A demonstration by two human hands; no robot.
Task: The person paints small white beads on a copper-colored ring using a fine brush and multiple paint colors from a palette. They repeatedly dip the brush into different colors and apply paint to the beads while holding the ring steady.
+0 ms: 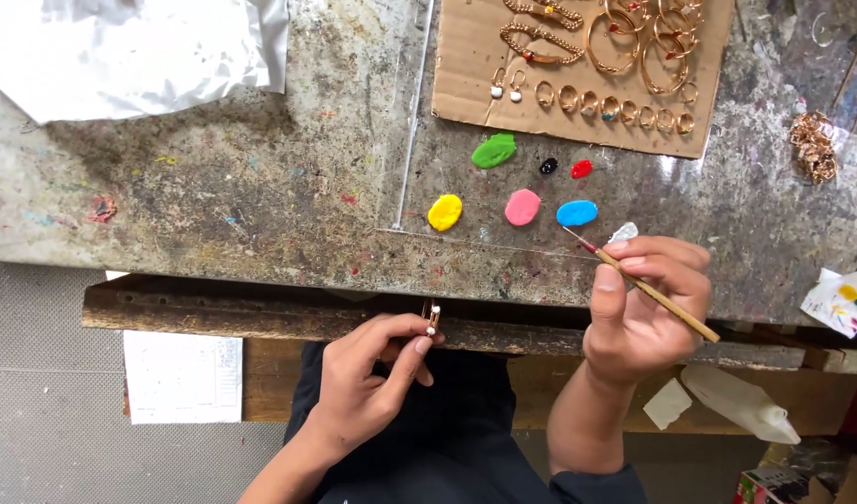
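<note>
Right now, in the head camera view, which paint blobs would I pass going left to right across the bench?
Yellow blob → green blob → pink blob → black dot → blue blob, with the red dot right above it.

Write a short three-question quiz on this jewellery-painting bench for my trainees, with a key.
1. True or false: the right hand holds a thin brush.
2. Which paint blob lies nearest the brush tip? A) green blob B) blue blob C) yellow blob
3. Fill in: the left hand pinches a small ____ between its fingers.

Key: 1 true. 2 B. 3 earring, gold with a white bead.
</note>
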